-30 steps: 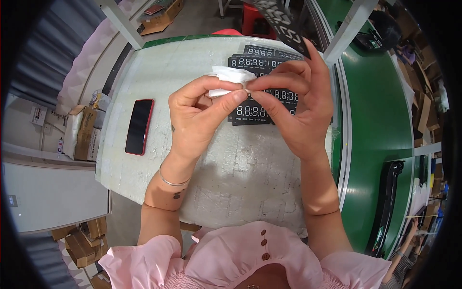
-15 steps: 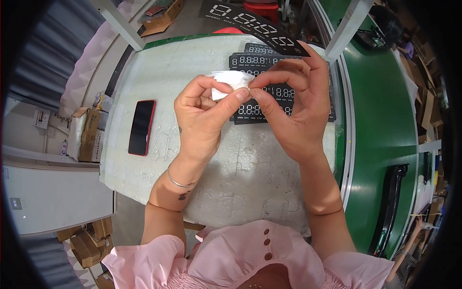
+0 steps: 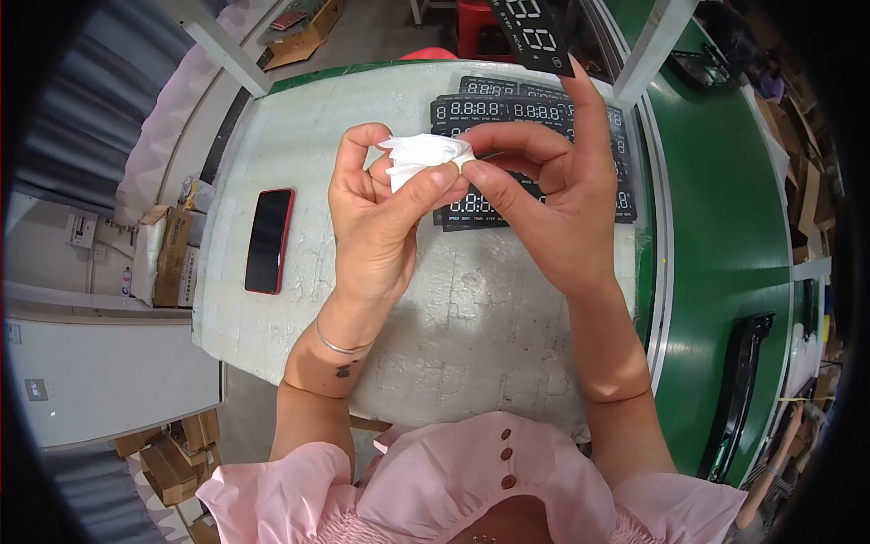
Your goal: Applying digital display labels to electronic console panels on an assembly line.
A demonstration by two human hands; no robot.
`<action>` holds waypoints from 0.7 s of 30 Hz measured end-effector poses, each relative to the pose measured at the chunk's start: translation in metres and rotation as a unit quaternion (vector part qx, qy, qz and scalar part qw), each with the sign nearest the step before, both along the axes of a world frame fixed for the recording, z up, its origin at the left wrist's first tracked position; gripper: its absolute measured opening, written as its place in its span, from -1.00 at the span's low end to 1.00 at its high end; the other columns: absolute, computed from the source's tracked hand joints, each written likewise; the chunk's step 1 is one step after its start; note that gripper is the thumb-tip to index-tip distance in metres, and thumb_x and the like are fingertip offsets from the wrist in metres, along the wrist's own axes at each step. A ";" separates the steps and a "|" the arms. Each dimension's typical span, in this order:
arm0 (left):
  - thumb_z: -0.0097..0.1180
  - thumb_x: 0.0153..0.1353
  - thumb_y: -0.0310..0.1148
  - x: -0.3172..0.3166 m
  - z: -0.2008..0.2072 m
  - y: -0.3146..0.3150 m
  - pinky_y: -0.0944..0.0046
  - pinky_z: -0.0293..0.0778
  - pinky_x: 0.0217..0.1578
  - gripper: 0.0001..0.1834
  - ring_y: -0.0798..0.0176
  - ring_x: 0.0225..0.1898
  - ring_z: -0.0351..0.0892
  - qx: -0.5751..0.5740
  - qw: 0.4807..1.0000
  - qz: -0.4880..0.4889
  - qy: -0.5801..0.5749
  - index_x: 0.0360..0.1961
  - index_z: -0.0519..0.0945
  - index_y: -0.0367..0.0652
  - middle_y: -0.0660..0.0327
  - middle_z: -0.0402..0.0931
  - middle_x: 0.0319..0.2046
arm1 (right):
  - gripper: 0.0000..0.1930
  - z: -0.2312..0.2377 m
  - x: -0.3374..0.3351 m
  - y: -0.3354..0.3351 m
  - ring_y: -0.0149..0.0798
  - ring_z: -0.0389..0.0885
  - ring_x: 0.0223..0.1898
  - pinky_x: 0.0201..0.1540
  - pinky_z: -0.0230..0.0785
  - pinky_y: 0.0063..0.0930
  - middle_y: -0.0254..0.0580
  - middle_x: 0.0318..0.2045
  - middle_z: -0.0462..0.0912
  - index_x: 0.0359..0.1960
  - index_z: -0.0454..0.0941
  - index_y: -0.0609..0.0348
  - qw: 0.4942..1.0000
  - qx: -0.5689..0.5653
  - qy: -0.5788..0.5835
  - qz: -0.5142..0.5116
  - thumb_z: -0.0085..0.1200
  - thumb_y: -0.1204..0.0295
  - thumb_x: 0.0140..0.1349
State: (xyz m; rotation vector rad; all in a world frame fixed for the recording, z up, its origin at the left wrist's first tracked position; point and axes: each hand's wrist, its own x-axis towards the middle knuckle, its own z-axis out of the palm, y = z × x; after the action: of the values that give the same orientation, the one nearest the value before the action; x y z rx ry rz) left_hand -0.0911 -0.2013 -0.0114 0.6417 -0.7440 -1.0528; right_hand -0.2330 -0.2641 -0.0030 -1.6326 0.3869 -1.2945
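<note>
A folded, crumpled white tissue (image 3: 419, 156) is pinched between both hands above the far middle of the table. My left hand (image 3: 373, 213) is closed on it, thumb on top and fingers curled behind. The thumb and forefinger of my right hand (image 3: 575, 213) pinch the tissue's right end. A raised finger of that same hand bears a black display panel (image 3: 537, 41) with white digit shapes by its corner; the panel tilts up and away, cut off by the upper edge. Beneath my right hand lie several similar black panels (image 3: 507, 118), partly hidden by the fingers.
A red-edged phone (image 3: 269, 243) lies on the left of the plastic-covered table (image 3: 435, 335). White posts (image 3: 652, 50) rise at the far corners. A green work surface (image 3: 716, 236) runs along the right, with a long black part (image 3: 739, 390) on it. Cardboard boxes (image 3: 172, 462) stand lower left.
The panel by my right hand has swung steeper, and more of it is out of view. The tissue has been bunched differently, and my left forefinger has lifted from it.
</note>
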 end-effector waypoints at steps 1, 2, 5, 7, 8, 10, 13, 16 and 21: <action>0.17 0.11 -0.70 0.000 0.000 0.000 0.26 0.68 -0.19 -0.50 0.14 -0.21 0.67 0.000 1.000 0.000 -0.003 -0.01 0.21 -0.17 -0.08 0.59 -0.23 | -0.09 0.000 0.000 -0.001 -0.23 0.65 -0.17 -0.05 0.53 -0.38 0.02 -0.23 0.63 0.39 -0.17 0.16 1.000 0.000 0.000 0.000 0.21 0.67 0.10; 0.17 0.11 -0.70 0.000 0.001 0.001 0.26 0.68 -0.19 -0.50 0.14 -0.21 0.67 0.000 1.000 0.000 -0.003 -0.01 0.21 -0.17 -0.08 0.59 -0.23 | -0.09 0.000 -0.001 -0.003 -0.22 0.65 -0.16 -0.05 0.53 -0.38 0.03 -0.23 0.63 0.39 -0.16 0.16 1.000 -0.019 0.003 0.007 0.21 0.67 0.10; 0.18 0.10 -0.70 -0.001 0.001 0.001 0.24 0.68 -0.18 -0.47 0.15 -0.21 0.67 0.001 1.000 0.010 -0.013 0.03 0.21 -0.19 -0.06 0.60 -0.24 | -0.10 0.000 -0.003 -0.003 -0.22 0.66 -0.16 -0.06 0.55 -0.38 0.03 -0.25 0.64 0.39 -0.14 0.16 0.999 -0.045 0.011 0.007 0.21 0.68 0.10; 0.20 0.09 -0.69 0.000 -0.002 -0.001 0.25 0.67 -0.18 -0.42 0.18 -0.21 0.67 -0.043 0.998 0.020 -0.050 0.10 0.22 -0.23 -0.03 0.60 -0.23 | -0.11 0.002 -0.004 -0.002 -0.21 0.67 -0.17 -0.07 0.55 -0.39 0.02 -0.26 0.64 0.38 -0.12 0.17 0.999 -0.052 0.016 0.001 0.21 0.69 0.10; 0.20 0.09 -0.69 0.000 -0.001 -0.001 0.25 0.67 -0.18 -0.42 0.18 -0.21 0.67 -0.043 0.998 0.019 -0.050 0.10 0.22 -0.23 -0.03 0.60 -0.23 | -0.13 0.003 -0.004 -0.001 -0.22 0.67 -0.19 -0.09 0.56 -0.41 0.02 -0.28 0.65 0.38 -0.10 0.17 0.999 -0.051 0.013 -0.004 0.21 0.69 0.10; 0.22 0.08 -0.67 0.002 0.004 0.000 0.28 0.66 -0.19 -0.48 0.22 -0.22 0.67 -0.010 0.993 0.026 -0.111 0.08 0.34 -0.32 0.02 0.61 -0.23 | -0.14 0.003 -0.004 0.000 -0.23 0.68 -0.21 -0.11 0.57 -0.43 0.01 -0.29 0.65 0.37 -0.08 0.18 0.999 -0.050 0.010 -0.010 0.20 0.69 0.11; 0.23 0.08 -0.66 0.011 0.003 0.000 0.32 0.65 -0.19 -0.65 0.25 -0.24 0.67 0.013 0.985 0.007 -0.173 -0.08 0.50 -0.38 0.05 0.62 -0.24 | -0.17 0.003 -0.004 0.000 -0.25 0.69 -0.24 -0.13 0.58 -0.47 0.00 -0.31 0.66 0.36 -0.05 0.20 1.000 -0.005 -0.015 -0.017 0.20 0.70 0.11; 0.22 0.08 -0.67 0.010 0.005 0.003 0.33 0.65 -0.21 -0.77 0.28 -0.28 0.67 0.003 0.963 0.052 -0.263 -0.20 0.56 -0.40 0.07 0.63 -0.27 | -0.17 0.006 -0.006 0.002 -0.26 0.69 -0.24 -0.15 0.58 -0.50 0.01 -0.30 0.66 0.35 -0.03 0.19 1.000 0.019 0.009 -0.011 0.21 0.71 0.10; 0.17 0.09 -0.67 0.015 0.003 0.002 0.31 0.67 -0.29 -0.81 0.27 -0.36 0.67 -0.006 0.989 -0.008 -0.150 -0.23 0.56 -0.40 0.01 0.63 -0.30 | -0.13 0.008 -0.004 0.004 -0.27 0.68 -0.22 -0.13 0.57 -0.51 0.00 -0.30 0.66 0.35 -0.02 0.21 1.000 0.019 0.002 0.016 0.26 0.69 0.05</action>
State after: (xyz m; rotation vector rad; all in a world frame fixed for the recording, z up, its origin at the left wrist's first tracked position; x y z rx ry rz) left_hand -0.0760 -0.1989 -0.0089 0.7947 -1.0177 -0.9758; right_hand -0.2366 -0.2596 0.0050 -1.6036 0.3828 -1.2535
